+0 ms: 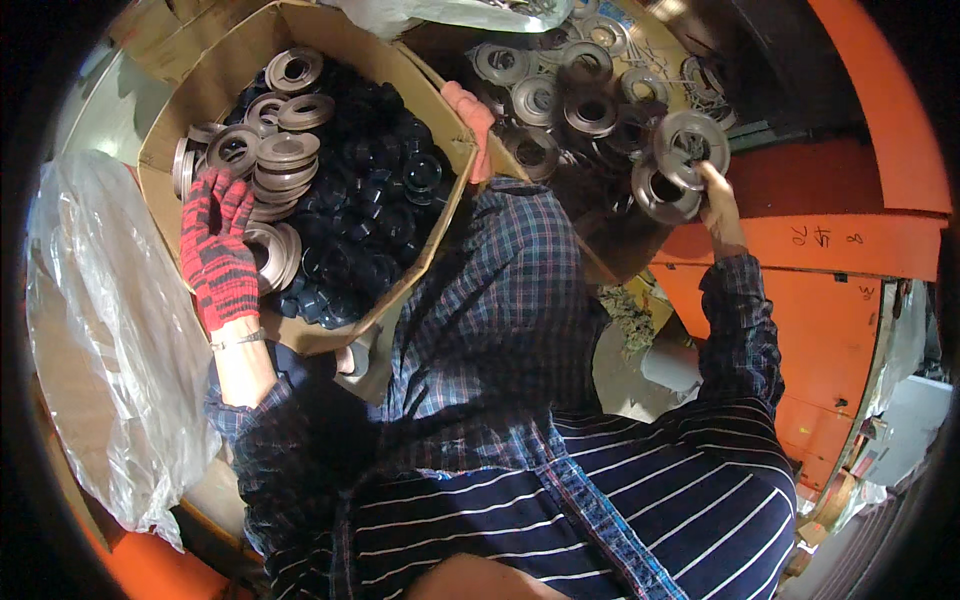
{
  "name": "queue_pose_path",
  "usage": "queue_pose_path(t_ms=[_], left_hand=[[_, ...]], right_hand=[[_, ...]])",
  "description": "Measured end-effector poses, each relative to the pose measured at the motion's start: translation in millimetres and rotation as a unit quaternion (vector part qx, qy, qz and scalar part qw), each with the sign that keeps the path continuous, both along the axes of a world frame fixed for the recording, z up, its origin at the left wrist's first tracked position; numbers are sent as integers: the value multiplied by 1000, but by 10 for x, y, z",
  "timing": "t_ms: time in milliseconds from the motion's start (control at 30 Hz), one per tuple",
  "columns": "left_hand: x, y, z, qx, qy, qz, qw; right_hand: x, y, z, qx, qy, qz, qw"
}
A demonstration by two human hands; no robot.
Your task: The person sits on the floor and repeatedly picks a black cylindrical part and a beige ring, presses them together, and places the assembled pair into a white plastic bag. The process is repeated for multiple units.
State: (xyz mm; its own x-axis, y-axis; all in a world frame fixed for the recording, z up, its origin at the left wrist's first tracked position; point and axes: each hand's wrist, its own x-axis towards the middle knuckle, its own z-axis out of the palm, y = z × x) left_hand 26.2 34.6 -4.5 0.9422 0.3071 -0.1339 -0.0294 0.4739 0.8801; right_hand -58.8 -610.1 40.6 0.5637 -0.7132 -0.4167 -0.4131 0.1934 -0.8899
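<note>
My left hand (217, 250), in a red-and-black striped glove, lies against a stack of grey-brown flanged rings (286, 165) in a cardboard box. Its fingers are stretched out and touch the rings; I see nothing gripped in them. Black round parts (375, 195) fill the rest of the box. Over at the right, my bare right hand (718, 205) is closed on the rim of two similar flanged rings (690, 150), one overlapping the other. More loose rings (588, 112) lie spread beyond it on a dark, shaded surface.
The cardboard box (450, 215) stands tilted at my left, with a pink glove or cloth (472, 125) over its right rim. Clear plastic sheeting (110, 330) hangs along the far left. An orange cabinet-like panel (800, 330) borders the right side.
</note>
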Motion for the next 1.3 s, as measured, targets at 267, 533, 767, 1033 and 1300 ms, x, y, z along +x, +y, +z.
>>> queue_pose_path(t_ms=[267, 533, 767, 1033, 1300], left_hand=[[36, 24, -68, 31, -8, 32, 999], [-4, 32, -88, 128, -26, 128, 983], [6, -129, -46, 124, 39, 81, 988], [-25, -125, -53, 117, 45, 12, 992], [4, -42, -120, 96, 12, -14, 995]], right_hand=[[819, 1000, 404, -62, -317, 380, 867], [848, -31, -1093, -624, 135, 354, 684], [1090, 99, -1803, -717, 282, 342, 538], [1086, -73, -2119, -804, 289, 298, 426], [427, 230, -1173, -516, 333, 412, 673]])
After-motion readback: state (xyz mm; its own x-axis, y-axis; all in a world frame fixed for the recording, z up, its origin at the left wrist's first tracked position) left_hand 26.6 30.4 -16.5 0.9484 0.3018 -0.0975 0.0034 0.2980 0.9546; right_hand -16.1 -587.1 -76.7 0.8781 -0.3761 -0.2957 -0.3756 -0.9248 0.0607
